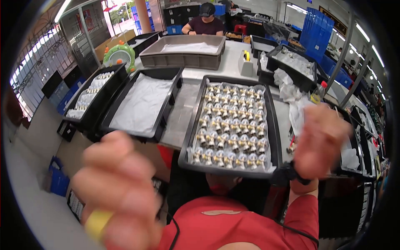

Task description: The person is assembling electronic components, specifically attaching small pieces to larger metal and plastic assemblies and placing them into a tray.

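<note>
Close to the camera at lower left, my left hand [118,187] is raised and blurred. Its fingers are curled in, with a yellow band [98,223] around one of them. Whatever it holds, if anything, is hidden. My right hand [323,139] is up at the right, smeared by motion, so its fingers cannot be made out. A black wristband [287,174] sits on that wrist. Between the hands lies a black tray [183,156] lined with white sheet. Rows of small shiny metal fittings [233,125] with brass-coloured parts fill it. Neither hand visibly touches the tray.
Left stand a black tray [177,81] with white lining and another [73,118] holding metal parts. A brown bin [181,61], a tape dispenser [247,64] and a green fan [121,56] are farther back. A person [207,26] sits across the table. A red-capped bottle [318,92] stands right.
</note>
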The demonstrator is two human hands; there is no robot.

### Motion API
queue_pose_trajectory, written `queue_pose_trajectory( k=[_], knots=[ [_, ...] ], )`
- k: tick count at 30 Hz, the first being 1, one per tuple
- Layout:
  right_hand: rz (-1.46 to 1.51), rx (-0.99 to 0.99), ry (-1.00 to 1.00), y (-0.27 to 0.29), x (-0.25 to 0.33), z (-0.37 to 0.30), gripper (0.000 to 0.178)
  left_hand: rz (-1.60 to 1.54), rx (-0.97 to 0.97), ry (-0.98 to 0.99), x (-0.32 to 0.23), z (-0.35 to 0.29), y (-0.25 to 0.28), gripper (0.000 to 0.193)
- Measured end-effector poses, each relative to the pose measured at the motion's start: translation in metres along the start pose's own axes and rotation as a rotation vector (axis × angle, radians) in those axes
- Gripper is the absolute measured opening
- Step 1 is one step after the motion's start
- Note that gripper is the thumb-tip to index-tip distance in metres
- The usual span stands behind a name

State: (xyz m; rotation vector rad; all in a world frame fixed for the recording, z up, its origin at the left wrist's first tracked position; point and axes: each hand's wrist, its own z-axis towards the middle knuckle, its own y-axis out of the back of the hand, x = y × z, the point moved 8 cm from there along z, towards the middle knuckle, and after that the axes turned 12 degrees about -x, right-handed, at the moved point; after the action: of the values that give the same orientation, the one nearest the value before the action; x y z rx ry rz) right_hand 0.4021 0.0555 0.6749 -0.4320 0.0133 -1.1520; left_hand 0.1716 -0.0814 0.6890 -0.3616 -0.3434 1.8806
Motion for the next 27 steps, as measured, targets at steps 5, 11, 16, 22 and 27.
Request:
queue_pose_trajectory(
  k=[5,11,16,22,27],
  knots=[
    [0.313,-0.070,0.245,0.011,0.117,0.005,0.013,-0.023,0.060,-0.173,-0.069,0.012,0.036,0.034],
    [0.098,0.819,0.328,-0.006,0.163,-0.016,0.034,-0.186,0.065,-0.283,-0.098,0.021,0.063,0.029],
    [-0.037,0.618,0.309,-0.004,0.177,-0.015,0.026,-0.093,0.059,-0.229,-0.090,0.019,0.067,0.028],
    [-0.159,0.376,0.326,0.007,0.171,-0.004,0.020,0.040,0.059,-0.208,-0.069,0.016,0.062,0.027],
    [-0.409,0.146,0.428,0.035,0.200,0.006,0.020,-0.062,0.134,-0.117,-0.024,0.009,0.033,0.025]
  ],
)
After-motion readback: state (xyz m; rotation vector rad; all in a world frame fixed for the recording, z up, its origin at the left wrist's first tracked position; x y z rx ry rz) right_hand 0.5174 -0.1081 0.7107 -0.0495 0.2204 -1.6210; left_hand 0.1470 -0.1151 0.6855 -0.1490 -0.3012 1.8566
